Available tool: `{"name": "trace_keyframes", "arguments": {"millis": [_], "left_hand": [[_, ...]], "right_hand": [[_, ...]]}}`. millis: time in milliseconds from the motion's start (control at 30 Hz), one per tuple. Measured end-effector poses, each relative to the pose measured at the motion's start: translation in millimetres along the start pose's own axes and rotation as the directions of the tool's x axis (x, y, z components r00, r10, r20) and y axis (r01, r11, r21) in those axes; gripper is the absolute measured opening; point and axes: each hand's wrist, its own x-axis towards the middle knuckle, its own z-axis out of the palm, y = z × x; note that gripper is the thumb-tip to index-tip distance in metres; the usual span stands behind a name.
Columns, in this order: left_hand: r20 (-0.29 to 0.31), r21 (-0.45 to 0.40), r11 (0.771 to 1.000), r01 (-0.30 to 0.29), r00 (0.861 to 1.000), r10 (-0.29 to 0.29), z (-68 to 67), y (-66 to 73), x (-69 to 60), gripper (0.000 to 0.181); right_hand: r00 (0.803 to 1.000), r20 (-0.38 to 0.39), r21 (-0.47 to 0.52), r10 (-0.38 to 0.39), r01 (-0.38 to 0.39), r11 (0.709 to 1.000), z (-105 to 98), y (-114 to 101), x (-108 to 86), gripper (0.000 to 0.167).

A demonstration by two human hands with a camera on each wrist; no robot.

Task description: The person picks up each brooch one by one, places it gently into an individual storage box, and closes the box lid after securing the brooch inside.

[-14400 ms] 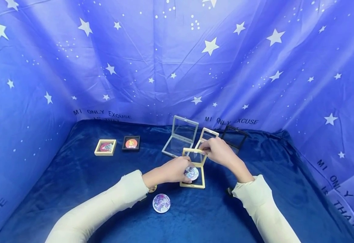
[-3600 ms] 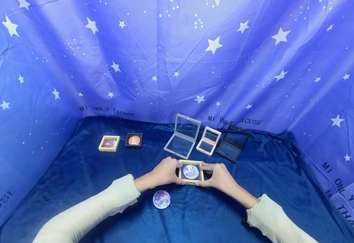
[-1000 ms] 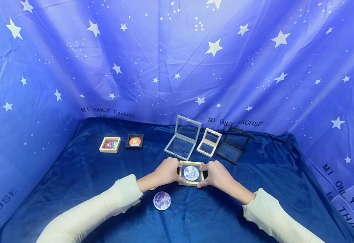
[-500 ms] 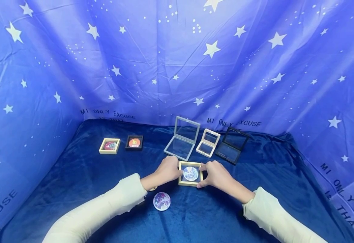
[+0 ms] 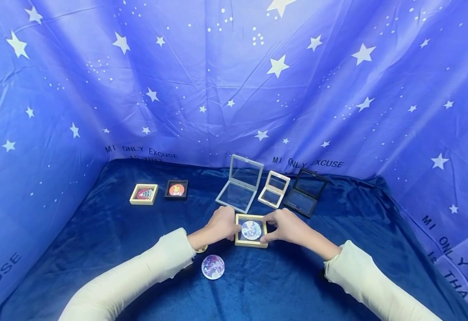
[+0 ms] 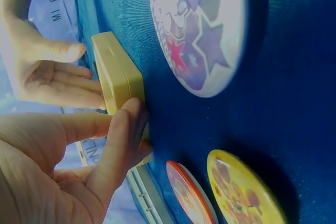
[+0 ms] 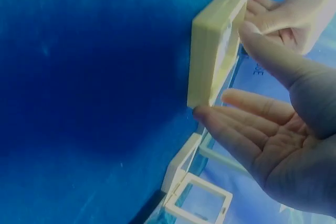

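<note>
A yellow display frame [image 5: 252, 244], its lid down, has a round blue-and-white badge [image 5: 251, 230] behind its clear window. At its left edge my left hand [image 5: 222, 224] pinches the rim, thumb on top and fingers along the side. On the right side, my right hand [image 5: 286, 226] has fairly straight fingers near the frame's edge. In the left wrist view, its thumb stands a little apart from the frame. Closer to me lies a purple badge [image 5: 213, 267]. A yellow-rimmed badge [image 6: 244, 190] and a red-rimmed badge [image 6: 190, 192] lie under my left forearm.
Behind the hands stand a grey frame [image 5: 238, 196], a small cream frame [image 5: 272, 197] and a black frame [image 5: 301, 203], all unfolded. At the far left lie a closed yellow frame [image 5: 143, 194] and a closed black frame [image 5: 176, 190], each with a picture inside.
Earlier the yellow frame stood unfolded, with the blue-and-white badge in my left hand; now the badge is inside under the lowered lid. Lately both thumbs have shifted from the front edge.
</note>
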Motion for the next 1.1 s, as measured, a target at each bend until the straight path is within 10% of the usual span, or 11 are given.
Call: {"name": "trace_keyframes", "arguments": {"millis": [533,1100], "left_hand": [[-0.016,0.023,1.0,0.008,1.0,-0.007,-2.2,-3.8,1.2,0.045],[-0.146,0.04,0.998,0.053,0.988,-0.046,-48.2,-24.9,-4.4,0.043]], "right_hand": [[0.989,-0.094,0.127,0.115,-0.102,0.987,-60.5,13.5,8.7,0.047],[0.895,-0.303,0.185,0.326,-0.281,0.942,-120.5,59.1,-15.3,0.047]]}}
